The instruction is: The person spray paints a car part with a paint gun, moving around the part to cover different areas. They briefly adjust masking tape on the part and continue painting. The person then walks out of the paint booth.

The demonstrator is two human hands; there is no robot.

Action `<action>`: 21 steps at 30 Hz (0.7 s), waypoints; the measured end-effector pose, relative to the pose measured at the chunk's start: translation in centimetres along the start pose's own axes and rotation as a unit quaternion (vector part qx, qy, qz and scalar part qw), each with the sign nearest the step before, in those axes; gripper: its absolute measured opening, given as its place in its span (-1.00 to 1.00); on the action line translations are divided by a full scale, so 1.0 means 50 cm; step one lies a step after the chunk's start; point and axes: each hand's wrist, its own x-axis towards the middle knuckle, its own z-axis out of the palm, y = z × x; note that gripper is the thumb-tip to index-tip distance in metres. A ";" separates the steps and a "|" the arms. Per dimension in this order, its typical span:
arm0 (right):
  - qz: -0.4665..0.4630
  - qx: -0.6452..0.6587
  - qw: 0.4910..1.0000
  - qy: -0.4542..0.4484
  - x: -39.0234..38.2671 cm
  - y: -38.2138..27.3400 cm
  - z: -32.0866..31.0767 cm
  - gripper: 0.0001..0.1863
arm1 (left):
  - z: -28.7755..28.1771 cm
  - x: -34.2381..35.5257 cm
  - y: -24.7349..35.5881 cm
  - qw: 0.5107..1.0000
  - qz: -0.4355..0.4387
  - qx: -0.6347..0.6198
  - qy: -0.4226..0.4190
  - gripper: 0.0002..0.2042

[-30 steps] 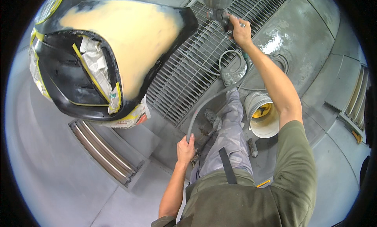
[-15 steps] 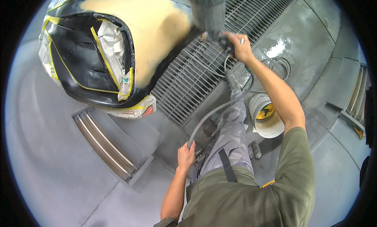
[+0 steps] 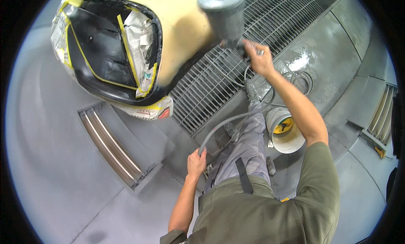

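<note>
My right hand (image 3: pixel 259 60) grips a spray gun (image 3: pixel 225 16) with a grey cup on top, held up close to a car bumper part (image 3: pixel 126 50). The part is yellow-primed on its outer face, black inside, and masked with paper and yellow tape. My left hand (image 3: pixel 196 161) hangs low by my thigh, closed around the grey air hose (image 3: pixel 223 124). The hose curves up from that hand across my leg toward the gun and coils on the floor near my right forearm.
A metal floor grate (image 3: pixel 253 58) runs under the part and my feet. A white bucket (image 3: pixel 287 132) with a yellow item inside stands by my right leg. A recessed floor light strip (image 3: pixel 114 147) lies to the left. Grey booth floor surrounds everything.
The view has shifted so the bumper part sits further left and higher. My right hand with the spray gun has come lower and nearer the part. My left hand keeps hold of the hose.
</note>
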 end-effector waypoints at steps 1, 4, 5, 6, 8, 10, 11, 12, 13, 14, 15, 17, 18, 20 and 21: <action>0.038 0.035 0.997 -0.058 -0.036 -0.027 0.021 -0.65 | -0.003 -0.010 -0.025 1.000 -0.016 0.002 0.000 -0.61; 0.026 0.119 0.980 -0.158 -0.127 -0.090 0.110 -0.67 | -0.007 -0.041 -0.095 0.999 -0.047 0.013 0.017 -0.62; 0.020 0.105 0.974 -0.201 -0.143 -0.104 0.133 -0.67 | -0.010 -0.051 -0.114 0.998 -0.060 0.013 0.016 -0.62; 0.004 0.095 0.966 -0.241 -0.153 -0.116 0.152 -0.67 | -0.012 -0.060 -0.128 0.997 -0.071 0.014 0.015 -0.62; 0.016 0.130 0.950 -0.284 -0.158 -0.126 0.179 -0.66 | -0.016 -0.069 -0.141 0.996 -0.085 0.014 0.020 -0.64; 0.031 0.121 0.958 -0.259 -0.143 -0.119 0.177 -0.68 | -0.019 -0.069 -0.136 0.996 -0.088 0.012 0.018 -0.65; 0.056 0.139 0.960 -0.235 -0.130 -0.109 0.168 -0.68 | -0.019 -0.066 -0.127 0.996 -0.082 0.022 0.014 -0.65; 0.102 0.136 0.961 -0.218 -0.111 -0.097 0.156 -0.68 | -0.017 -0.058 -0.113 0.997 -0.076 0.030 0.010 -0.64; 0.082 0.160 0.968 -0.175 -0.088 -0.081 0.134 -0.67 | -0.013 -0.048 -0.095 0.997 -0.067 0.044 0.007 -0.64; 0.077 0.172 0.971 -0.149 -0.064 -0.061 0.099 -0.65 | -0.008 -0.036 -0.074 0.998 -0.052 0.031 0.005 -0.63; 0.074 0.150 0.978 -0.126 -0.030 -0.040 0.067 -0.64 | -0.001 -0.023 -0.051 0.999 -0.036 0.023 0.002 -0.63; 0.154 0.164 0.969 -0.101 0.041 -0.002 -0.006 -0.62 | 0.013 0.002 0.000 0.999 -0.014 0.049 -0.011 -0.60; 0.128 0.161 0.977 -0.053 0.078 0.012 -0.028 -0.60 | 0.020 0.013 0.026 1.000 0.002 0.024 -0.012 -0.60; 0.132 0.129 0.983 -0.005 0.153 0.029 -0.085 -0.61 | 0.034 0.033 0.078 1.000 0.024 0.000 -0.016 -0.60; 0.146 0.098 0.983 0.056 0.193 0.033 -0.094 -0.54 | 0.038 0.037 0.099 0.999 0.045 -0.016 -0.013 -0.60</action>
